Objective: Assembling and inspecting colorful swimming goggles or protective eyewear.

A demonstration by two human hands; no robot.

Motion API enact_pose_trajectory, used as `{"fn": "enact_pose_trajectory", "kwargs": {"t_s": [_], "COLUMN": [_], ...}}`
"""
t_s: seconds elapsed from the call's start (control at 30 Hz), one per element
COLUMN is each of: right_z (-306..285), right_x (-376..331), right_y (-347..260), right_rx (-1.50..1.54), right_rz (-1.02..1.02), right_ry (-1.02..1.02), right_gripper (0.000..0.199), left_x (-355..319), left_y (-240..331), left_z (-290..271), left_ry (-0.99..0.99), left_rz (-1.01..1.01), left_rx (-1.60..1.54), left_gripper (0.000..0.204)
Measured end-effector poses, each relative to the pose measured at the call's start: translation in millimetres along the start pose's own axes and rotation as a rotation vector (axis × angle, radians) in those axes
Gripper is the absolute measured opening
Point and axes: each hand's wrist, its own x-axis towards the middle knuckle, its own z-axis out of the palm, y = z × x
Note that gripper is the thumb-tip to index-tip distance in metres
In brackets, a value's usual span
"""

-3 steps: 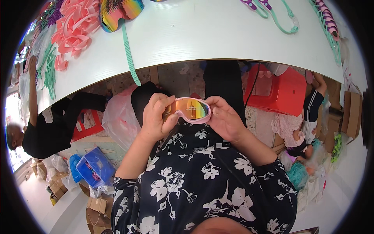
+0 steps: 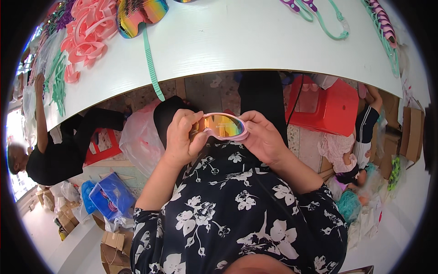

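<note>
A long white table (image 2: 255,41) ran across the top of the view, its near edge bowed by the lens; everything else is placed from that table. On its left end lay a heap of pink goggle frames (image 2: 86,36), too tangled to count, with a bundle of green straps (image 2: 57,84) further left; beside the heap sat one finished pair of goggles with a rainbow mirror lens (image 2: 139,13), its single mint strap (image 2: 150,64) trailing off the near edge; toward the right end lay another mint strap (image 2: 331,23) looped on the surface. Below the table's near edge, over the person's lap, the pink-framed goggles (image 2: 221,126) with an orange mirror lens were held level between two hands; the left hand (image 2: 182,137) was curled tight on the left end, thumb under the frame; the right hand (image 2: 262,137) gripped the right end, fingers wrapped over the top. Under the table stood one red plastic stool (image 2: 328,107) to the right; a second red stool (image 2: 100,148) showed to the left, beside another person in black (image 2: 59,160); one blue bag (image 2: 107,196) and several cardboard boxes (image 2: 112,249) lay on the floor lower left.
</note>
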Motion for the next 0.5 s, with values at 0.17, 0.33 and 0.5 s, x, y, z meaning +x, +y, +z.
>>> {"fn": "enact_pose_trajectory", "kwargs": {"t_s": [0.17,0.33,0.5], "right_z": [-12.2,4.0,-12.3], "right_x": [6.8,6.8,8.0], "right_y": [9.8,9.4,1.8], "right_rx": [-0.119,-0.201,-0.067], "right_rz": [-0.122,-0.201,-0.143], "right_ry": [-0.061,0.033,0.000], "right_gripper": [0.021,0.021,0.026], "left_x": [-7.1,-11.8,-10.7], "left_y": [3.0,9.6,5.1], "left_z": [3.4,22.6,25.1], "left_ry": [0.050,0.121,0.101], "left_rz": [-0.091,-0.137,-0.088], "left_rx": [0.003,0.132,0.156], "left_gripper": [0.036,0.037,0.036]}}
